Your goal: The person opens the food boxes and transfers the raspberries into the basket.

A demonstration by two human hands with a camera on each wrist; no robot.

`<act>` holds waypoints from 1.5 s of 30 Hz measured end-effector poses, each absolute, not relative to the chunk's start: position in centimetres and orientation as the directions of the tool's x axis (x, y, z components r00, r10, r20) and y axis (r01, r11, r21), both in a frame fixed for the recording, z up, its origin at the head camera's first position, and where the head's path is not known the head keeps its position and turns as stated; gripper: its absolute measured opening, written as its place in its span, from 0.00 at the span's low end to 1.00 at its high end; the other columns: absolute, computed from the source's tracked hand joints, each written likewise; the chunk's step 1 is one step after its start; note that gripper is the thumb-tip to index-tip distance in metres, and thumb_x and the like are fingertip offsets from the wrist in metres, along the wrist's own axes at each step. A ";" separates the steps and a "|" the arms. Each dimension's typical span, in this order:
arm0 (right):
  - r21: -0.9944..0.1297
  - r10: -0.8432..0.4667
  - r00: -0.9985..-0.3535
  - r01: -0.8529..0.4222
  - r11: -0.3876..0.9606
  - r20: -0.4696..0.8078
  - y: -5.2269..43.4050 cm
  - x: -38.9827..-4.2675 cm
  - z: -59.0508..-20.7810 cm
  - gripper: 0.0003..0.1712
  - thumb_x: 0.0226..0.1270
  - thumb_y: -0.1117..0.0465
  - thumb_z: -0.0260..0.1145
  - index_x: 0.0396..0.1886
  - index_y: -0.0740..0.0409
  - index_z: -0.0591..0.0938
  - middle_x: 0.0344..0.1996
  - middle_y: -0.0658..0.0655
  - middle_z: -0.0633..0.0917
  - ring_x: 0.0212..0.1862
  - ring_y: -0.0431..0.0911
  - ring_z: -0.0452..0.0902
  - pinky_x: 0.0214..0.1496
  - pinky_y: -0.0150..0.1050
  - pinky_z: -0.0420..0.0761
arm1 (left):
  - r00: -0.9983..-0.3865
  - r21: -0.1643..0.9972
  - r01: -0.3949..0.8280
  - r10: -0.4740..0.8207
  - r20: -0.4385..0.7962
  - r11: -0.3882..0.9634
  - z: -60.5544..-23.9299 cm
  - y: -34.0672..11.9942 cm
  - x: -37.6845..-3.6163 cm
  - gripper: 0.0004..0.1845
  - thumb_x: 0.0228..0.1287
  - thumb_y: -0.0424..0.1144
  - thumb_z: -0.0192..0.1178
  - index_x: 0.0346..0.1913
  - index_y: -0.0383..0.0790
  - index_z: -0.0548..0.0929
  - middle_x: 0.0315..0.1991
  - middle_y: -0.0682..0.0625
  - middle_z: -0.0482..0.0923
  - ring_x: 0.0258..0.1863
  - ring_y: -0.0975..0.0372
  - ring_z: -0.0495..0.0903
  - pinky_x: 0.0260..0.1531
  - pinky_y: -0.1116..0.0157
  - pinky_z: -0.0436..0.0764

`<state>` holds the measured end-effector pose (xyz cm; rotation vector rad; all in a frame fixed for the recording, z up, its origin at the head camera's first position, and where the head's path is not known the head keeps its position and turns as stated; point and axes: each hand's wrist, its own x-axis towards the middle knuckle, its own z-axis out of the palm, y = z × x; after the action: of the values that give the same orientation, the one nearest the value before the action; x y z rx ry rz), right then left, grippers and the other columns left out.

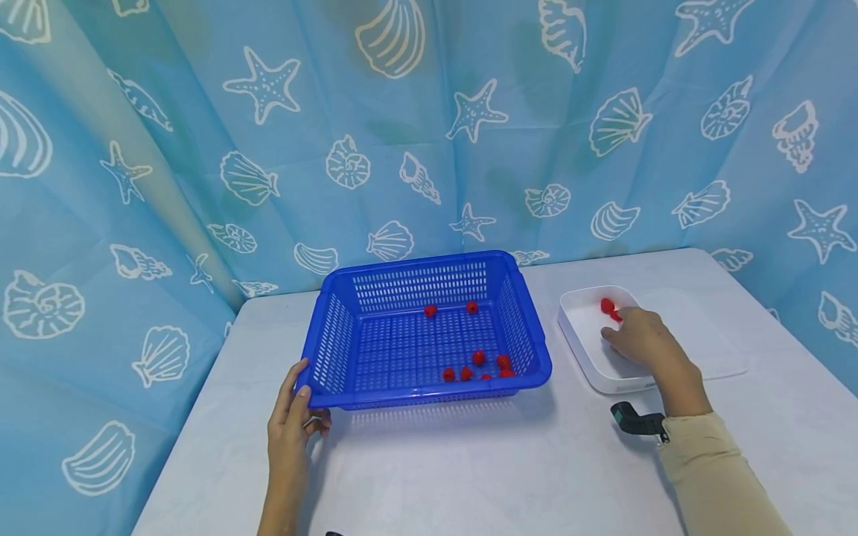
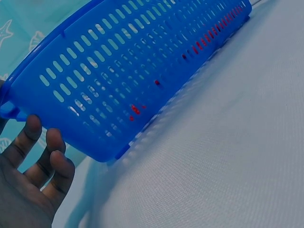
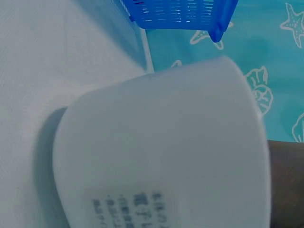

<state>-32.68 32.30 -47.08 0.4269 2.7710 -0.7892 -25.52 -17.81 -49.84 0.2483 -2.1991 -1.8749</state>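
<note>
From the head view, the left hand (image 1: 290,424) rests at the near left corner of the blue basket (image 1: 335,335), thumb up against the rim and fingers loosely spread below it; it touches the corner but does not clasp it. Inside the basket lie several small red berries (image 1: 477,359), most gathered toward the near right corner and two further back. The right hand (image 1: 637,336) reaches into the white tray (image 1: 578,335) just right of the basket, fingers bent down over a red berry (image 1: 607,306); whether the fingertips pinch it cannot be told from here. The white table (image 1: 469,476) has bare surface in front of both containers, and the shell-patterned curtain (image 1: 429,134) closes in the back and left sides.

From the left wrist view, the fingers (image 2: 51,159) are straight and relaxed beside the basket's slotted wall (image 2: 142,71), not wrapped around it. Red shows through the slots.

From the right wrist view, the tray's white outer wall (image 3: 161,142) fills the frame, with a small printed label (image 3: 137,206) too blurred to read. The hand's fingers are hidden. The basket's corner (image 3: 190,14) stands beyond.
</note>
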 end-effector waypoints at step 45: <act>-0.488 0.276 -0.951 0.309 0.816 -0.141 31.9 -33.7 -48.8 0.36 0.73 0.56 0.61 0.70 0.73 0.60 0.59 0.80 0.70 0.53 0.72 0.73 0.50 0.68 0.76 | -0.961 0.991 0.024 -0.271 0.060 0.132 -49.8 -17.9 -25.5 0.24 0.77 0.56 0.48 0.73 0.64 0.68 0.51 0.43 0.75 0.32 0.57 0.78 0.30 0.67 0.79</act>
<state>-33.71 31.91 -48.81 0.4726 2.9330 -0.8043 -25.50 -17.91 -49.80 0.2436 -2.1824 -1.9171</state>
